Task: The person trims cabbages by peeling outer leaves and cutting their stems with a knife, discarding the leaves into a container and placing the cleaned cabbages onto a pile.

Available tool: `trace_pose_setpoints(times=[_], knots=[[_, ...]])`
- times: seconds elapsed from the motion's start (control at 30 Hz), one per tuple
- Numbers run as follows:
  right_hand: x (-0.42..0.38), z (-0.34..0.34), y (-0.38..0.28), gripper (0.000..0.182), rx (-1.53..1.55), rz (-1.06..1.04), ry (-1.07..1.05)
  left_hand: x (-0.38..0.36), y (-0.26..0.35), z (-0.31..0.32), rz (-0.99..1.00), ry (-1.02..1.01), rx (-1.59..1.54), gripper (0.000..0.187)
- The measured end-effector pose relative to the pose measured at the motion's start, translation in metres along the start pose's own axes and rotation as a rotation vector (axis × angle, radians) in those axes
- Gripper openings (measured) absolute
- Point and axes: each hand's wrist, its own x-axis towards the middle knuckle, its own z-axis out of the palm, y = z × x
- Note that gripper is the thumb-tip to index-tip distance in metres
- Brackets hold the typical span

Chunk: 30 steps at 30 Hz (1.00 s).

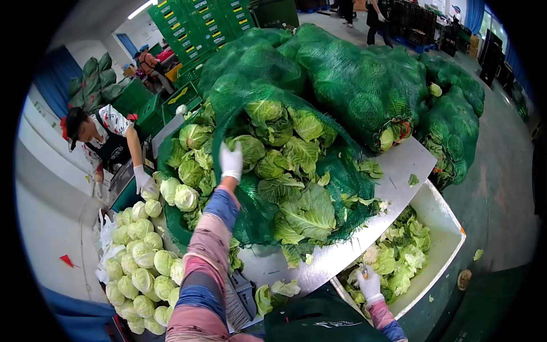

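A worker in a dark green apron (325,322) and patterned pink-and-blue sleeves handles cabbages at a shiny metal table (401,176). Nearest, the white-gloved right hand (370,286) is closed around what appears to be a slim metal knife (364,263), its thin blade pointing up and away. Around and beyond that hand, loose green cabbage leaves (411,242) fill a white rectangular bin (454,228). To the left of the other forearm, pale, smooth, round cabbages (142,256) are heaped in a dense pile.

Farther out, the white-gloved left hand (231,162) is at the edge of an open green mesh sack (250,211); whether its fingers are pinched on the netting cannot be told. Leafy green cabbages (265,111) lie on both sides of that hand, with a broad, veined loose leaf (312,214) to its lower right. Left of it, a co-worker (105,142) in a dark cap and apron leans in, one white glove (143,179) at the top of the pale pile.

Beyond the left hand, bulging green mesh sacks (353,80) are piled up, backed by stacked green plastic crates (199,25). Other people (151,64) stand in the far background.
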Motion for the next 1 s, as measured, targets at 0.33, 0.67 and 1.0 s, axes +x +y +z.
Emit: trace_pose_setpoints(times=[0.33, 0.67, 1.0], knots=[[0.013, 0.015, -0.012, 0.032, -0.189, -0.023, 0.007, 0.015, -0.002, 0.006, 0.595, -0.487, 0.476, 0.101], [0.013, 0.006, -0.013, 0.037, -0.411, -0.132, 0.07, 0.0, -0.079, 0.015, 0.077, -0.499, -0.047, 0.097], [0.036, 0.011, -0.125, 0.044, 0.474, 0.149, -0.351, -0.241, 0.136, -0.098, -0.345, -0.94, -0.708, 0.085]])
